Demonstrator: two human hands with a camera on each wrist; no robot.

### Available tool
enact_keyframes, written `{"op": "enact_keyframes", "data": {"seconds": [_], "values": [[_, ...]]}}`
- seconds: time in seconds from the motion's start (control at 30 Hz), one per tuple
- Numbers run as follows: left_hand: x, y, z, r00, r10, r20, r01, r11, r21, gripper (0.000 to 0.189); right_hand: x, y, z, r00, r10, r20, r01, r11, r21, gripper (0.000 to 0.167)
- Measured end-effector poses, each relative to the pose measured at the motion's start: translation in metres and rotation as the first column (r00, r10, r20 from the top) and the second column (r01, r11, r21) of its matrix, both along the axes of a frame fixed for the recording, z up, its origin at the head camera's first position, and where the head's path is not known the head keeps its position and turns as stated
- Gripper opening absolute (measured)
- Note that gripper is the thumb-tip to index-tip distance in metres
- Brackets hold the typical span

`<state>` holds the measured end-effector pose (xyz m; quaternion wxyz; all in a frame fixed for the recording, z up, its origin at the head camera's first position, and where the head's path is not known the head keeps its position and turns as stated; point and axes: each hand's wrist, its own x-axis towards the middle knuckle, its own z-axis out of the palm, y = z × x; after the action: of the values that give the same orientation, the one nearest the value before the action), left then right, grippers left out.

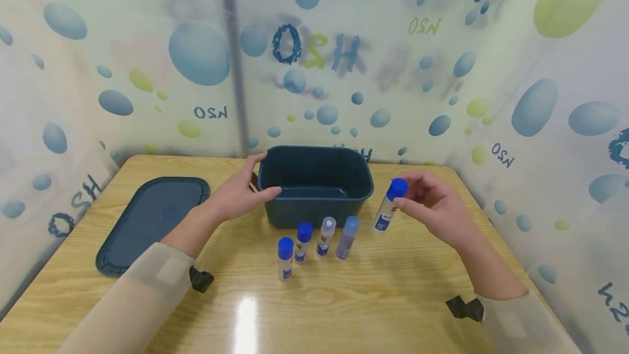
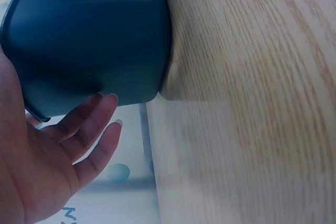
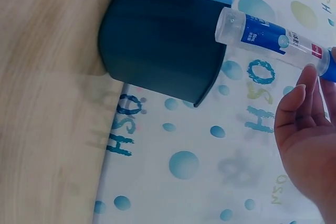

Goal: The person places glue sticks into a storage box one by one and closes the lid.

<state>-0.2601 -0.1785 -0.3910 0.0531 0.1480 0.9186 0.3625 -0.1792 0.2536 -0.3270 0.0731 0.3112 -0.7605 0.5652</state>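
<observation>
My right hand (image 1: 434,206) pinches a clear glue bottle (image 1: 384,216) near its blue cap, holding it tilted above the table, right of a dark blue plastic box (image 1: 314,213). In the right wrist view the bottle (image 3: 268,38) shows a blue label. My left hand (image 1: 241,193) holds the box's left end, thumb over the rim and fingers against the outer wall (image 2: 105,30). In front of the box stand several more bottles: two blue-capped ones (image 1: 285,266) (image 1: 302,247), one with a clear cap (image 1: 326,239) and one bluish-purple one (image 1: 346,242).
A dark blue lid (image 1: 152,223) lies flat at the left of the wooden table (image 1: 314,316). Behind the table and on both sides hangs a printed curtain (image 1: 304,97) with blue and green drops. Dark wrist straps (image 1: 200,279) show at the sleeves.
</observation>
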Motion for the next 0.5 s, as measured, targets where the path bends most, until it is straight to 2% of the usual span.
{"op": "enact_keyframes", "data": {"seconds": [0.17, 0.5], "values": [[0.0, 0.0, -0.001, 1.0, 0.001, 0.001, -0.001, 1.0, 0.009, 0.104, -0.007, -0.004, 0.011, 1.0, 0.011, -0.013, -0.011, 0.998, -0.06, 0.034], [0.002, 0.001, 0.0, 1.0, 0.0, -0.007, 0.0, 1.0, 0.012, 0.103, -0.02, -0.018, 0.031, 0.999, -0.049, -0.02, 0.048, 0.996, -0.072, 0.034]]}}
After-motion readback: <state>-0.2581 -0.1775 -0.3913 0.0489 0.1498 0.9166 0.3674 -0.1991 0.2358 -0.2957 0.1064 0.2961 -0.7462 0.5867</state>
